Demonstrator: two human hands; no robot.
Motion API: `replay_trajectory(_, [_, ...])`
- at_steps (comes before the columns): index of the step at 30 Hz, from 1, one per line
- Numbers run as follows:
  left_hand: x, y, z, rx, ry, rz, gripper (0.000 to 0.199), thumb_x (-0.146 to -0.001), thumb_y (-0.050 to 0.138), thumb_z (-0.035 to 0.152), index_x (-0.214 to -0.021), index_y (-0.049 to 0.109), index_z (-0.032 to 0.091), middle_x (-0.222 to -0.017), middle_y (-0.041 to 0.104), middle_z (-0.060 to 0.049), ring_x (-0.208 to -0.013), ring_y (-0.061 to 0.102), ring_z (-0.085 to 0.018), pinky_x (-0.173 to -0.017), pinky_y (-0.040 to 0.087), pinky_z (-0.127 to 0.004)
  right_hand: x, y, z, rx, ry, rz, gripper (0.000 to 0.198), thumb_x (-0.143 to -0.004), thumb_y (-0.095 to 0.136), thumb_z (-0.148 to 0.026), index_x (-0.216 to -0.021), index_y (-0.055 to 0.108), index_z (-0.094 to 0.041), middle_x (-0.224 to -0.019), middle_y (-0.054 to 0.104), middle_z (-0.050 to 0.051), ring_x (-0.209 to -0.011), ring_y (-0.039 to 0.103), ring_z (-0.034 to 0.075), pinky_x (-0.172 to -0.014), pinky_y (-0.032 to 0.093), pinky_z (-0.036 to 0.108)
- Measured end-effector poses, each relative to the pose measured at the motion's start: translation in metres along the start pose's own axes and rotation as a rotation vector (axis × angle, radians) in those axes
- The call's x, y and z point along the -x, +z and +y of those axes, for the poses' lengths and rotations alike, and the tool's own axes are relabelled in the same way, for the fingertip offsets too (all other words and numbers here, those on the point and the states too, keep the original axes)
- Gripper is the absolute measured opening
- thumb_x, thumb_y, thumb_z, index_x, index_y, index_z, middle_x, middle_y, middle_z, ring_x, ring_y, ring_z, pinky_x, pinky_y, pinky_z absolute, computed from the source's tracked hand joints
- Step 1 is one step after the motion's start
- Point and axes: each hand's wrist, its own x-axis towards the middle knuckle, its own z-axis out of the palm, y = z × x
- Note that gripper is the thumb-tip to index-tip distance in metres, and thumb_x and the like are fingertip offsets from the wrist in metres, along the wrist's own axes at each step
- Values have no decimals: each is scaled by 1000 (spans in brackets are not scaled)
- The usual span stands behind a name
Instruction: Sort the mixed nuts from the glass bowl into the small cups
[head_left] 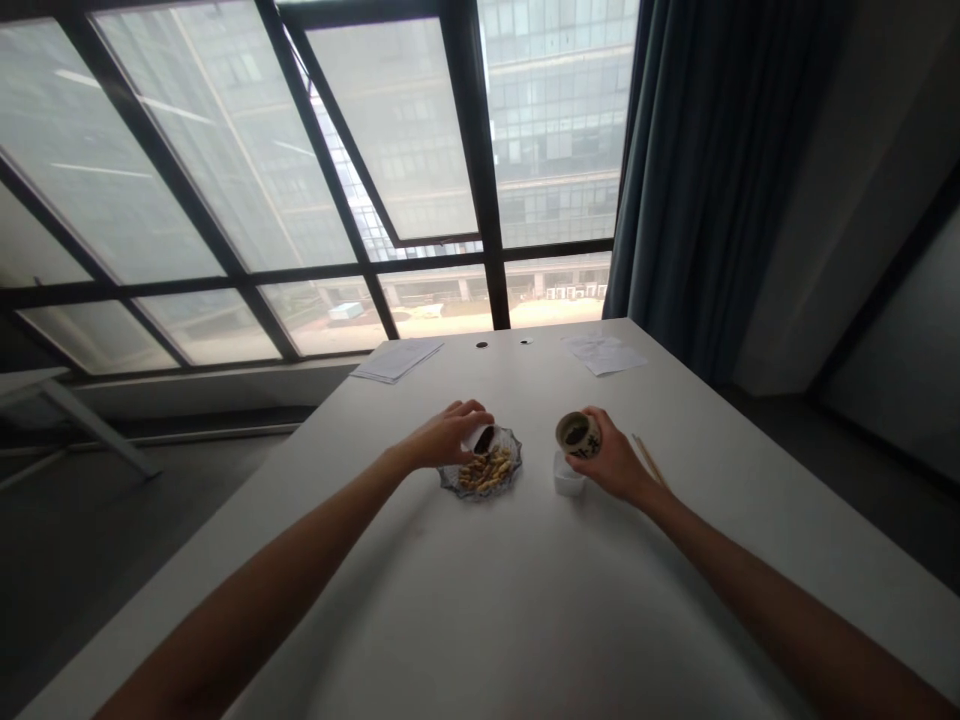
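My left hand (pixel 444 437) grips a small clear cup (pixel 484 438) with dark contents, tilted over a scalloped glass dish (pixel 455 489). Golden-brown finger-shaped food pieces (pixel 487 474) are heaped in that dish. To the right, my right hand (pixel 616 462) is wrapped round a beige cup (pixel 592 434) with dark markings. This cup leans toward me, and something dark shows inside it. Just below it stands a small clear plastic container (pixel 569 483), partly hidden by the cup and fingers. Whether the two touch, I cannot tell.
A pair of chopsticks (pixel 649 460) lies right of my right hand. Paper sheets (pixel 397 360) rest at the white table's far left, with more papers (pixel 604 352) at its far right. Windows and a dark curtain (pixel 697 200) stand beyond.
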Motion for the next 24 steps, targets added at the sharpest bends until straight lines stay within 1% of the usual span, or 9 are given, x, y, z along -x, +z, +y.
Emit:
replay_trajectory(1, [8,-3,-3,-56,21,-33,67,-69,78,8,-129,62,30,-132,57,-6,-114,56,-30,-94,52,-37,-10,8,-13,85,-63,-98,63,-79,72,-27,-133,41,-20,-119,60,9,-107,61,24,-94,50,38])
replay_trajectory(3, [21,-6,-6,-160,57,-81,67,-68,75,3,-127,63,31,-130,59,-5,-112,55,-30,-90,52,-36,-28,28,-36,167,-149,-218,65,-76,74,-24,-133,44,-18,-117,60,10,-107,59,24,-94,49,37])
replay_trajectory(6, [34,-7,-8,-287,98,-109,64,-72,70,-1,-127,63,31,-130,59,-6,-113,53,-30,-93,49,-37,-47,60,-59,244,-250,-344,68,-69,80,-18,-131,52,-18,-114,59,12,-105,59,28,-90,49,38])
replay_trajectory(8, [39,-7,-9,-342,118,-105,59,-78,66,-1,-127,63,30,-132,58,-7,-114,51,-30,-97,46,-38,-55,75,-68,316,-320,-416,63,-71,77,-12,-130,56,-19,-116,58,13,-102,59,29,-87,49,38])
replay_trajectory(10, [43,-5,-12,-371,136,-91,52,-84,62,0,-128,62,29,-134,57,-8,-115,51,-29,-99,44,-38,-61,84,-75,385,-391,-463,56,-77,69,-5,-130,59,-21,-121,56,15,-103,59,29,-85,49,38])
replay_trajectory(13, [46,0,-17,-370,159,-55,43,-92,59,3,-127,63,28,-139,56,-8,-117,51,-28,-101,42,-39,-69,89,-84,465,-498,-509,48,-87,58,0,-128,61,-23,-128,55,15,-112,55,31,-88,48,40])
replay_trajectory(18, [53,8,-28,-272,159,22,37,-97,59,8,-124,66,31,-139,59,-6,-124,51,-29,-105,39,-42,-84,88,-94,515,-623,-556,37,-92,57,-5,-123,65,-25,-132,56,14,-121,50,33,-95,47,46])
replay_trajectory(21, [58,11,-35,-170,118,101,39,-98,56,8,-126,66,33,-139,60,-5,-128,50,-29,-108,38,-45,-93,84,-95,490,-645,-551,43,-90,59,-1,-125,64,-25,-132,56,15,-120,50,33,-96,47,46])
replay_trajectory(24, [62,15,-40,-49,48,217,38,-98,59,10,-128,66,32,-139,59,-7,-130,50,-31,-110,39,-49,-99,81,-90,409,-636,-516,58,-81,62,6,-129,61,-26,-132,55,14,-119,52,31,-95,48,44])
